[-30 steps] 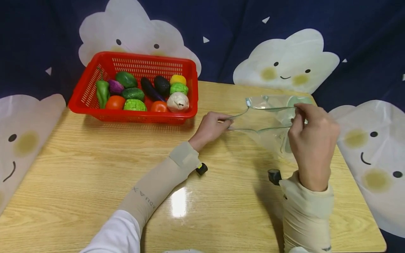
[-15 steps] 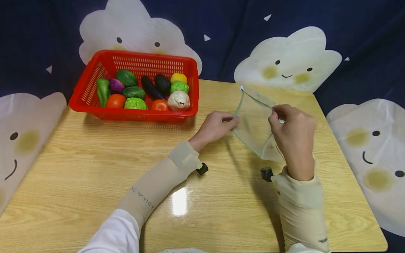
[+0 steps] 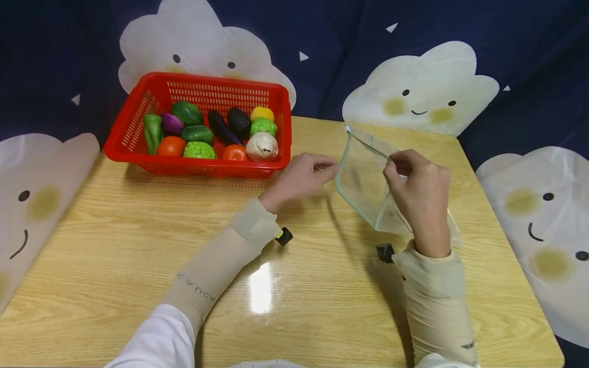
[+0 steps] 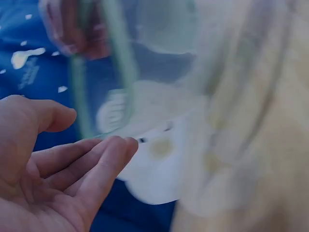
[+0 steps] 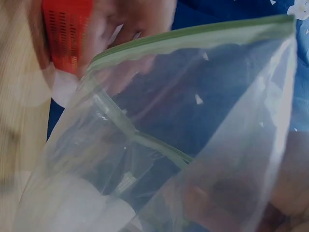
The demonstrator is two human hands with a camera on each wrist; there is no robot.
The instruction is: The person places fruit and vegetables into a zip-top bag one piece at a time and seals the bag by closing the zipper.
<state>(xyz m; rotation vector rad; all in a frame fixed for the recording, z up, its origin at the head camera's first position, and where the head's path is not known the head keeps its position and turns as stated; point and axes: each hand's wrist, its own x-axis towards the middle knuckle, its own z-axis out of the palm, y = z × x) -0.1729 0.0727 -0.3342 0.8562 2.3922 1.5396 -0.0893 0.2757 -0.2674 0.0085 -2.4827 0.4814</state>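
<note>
Bag (image 3: 361, 179), see-through and green-edged, is right there between the hands, its rim pinched by the thumb and fingers of the right hand (image 3: 421, 197)! Across the open mouth waits the left hand (image 3: 306, 176), grip loose, thumb parted from gently bent fingers, tips right by the green edge; touching or not, can't tell. Beyond that left hand and to its left, the red basket (image 3: 198, 167), white vegetable (image 3: 262, 146) nearest the hand, green pepper (image 3: 153, 133) farthest. Beneath both hands, wooden table (image 3: 322, 306).
</note>
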